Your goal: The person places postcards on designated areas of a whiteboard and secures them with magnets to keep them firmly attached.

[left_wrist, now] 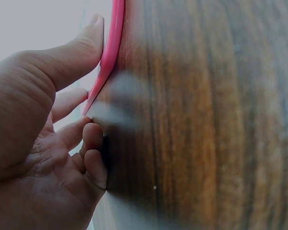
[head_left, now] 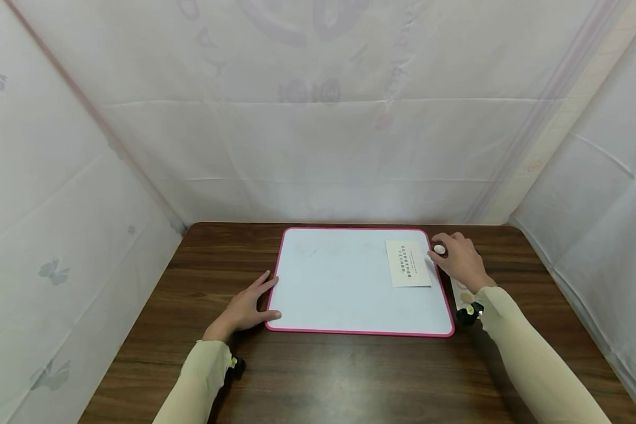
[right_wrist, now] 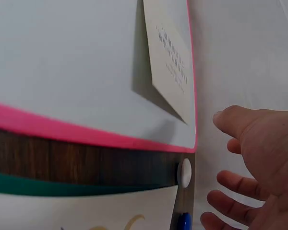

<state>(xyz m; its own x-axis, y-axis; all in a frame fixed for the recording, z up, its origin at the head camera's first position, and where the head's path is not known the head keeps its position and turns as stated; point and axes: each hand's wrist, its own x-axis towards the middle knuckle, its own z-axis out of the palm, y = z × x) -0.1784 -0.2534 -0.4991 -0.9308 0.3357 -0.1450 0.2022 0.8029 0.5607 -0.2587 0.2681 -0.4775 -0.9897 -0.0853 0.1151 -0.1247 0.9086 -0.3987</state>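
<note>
Left hand (head_left: 246,308) splayed, it touched the one board (head_left: 328,282); right hand (head_left: 462,259), relaxed, hovered by one disc (head_left: 440,249); one card (head_left: 408,264) lay aboard!

Beneath the left grip (head_left: 244,307) and right grip (head_left: 460,262) spreads a dark wood-grain tabletop (head_left: 339,377); a pale, faintly printed sheet (head_left: 297,153) hangs beyond both, a bow-printed sheet (head_left: 58,235) left of the left grip, a creased white sheet (head_left: 604,194) right of the right one. Just behind the right grip lies a gold-marked pale card (right_wrist: 77,208) edged by a green strip (right_wrist: 29,184), and near that grip shows a partly seen blue pen-like object (right_wrist: 184,222).
</note>
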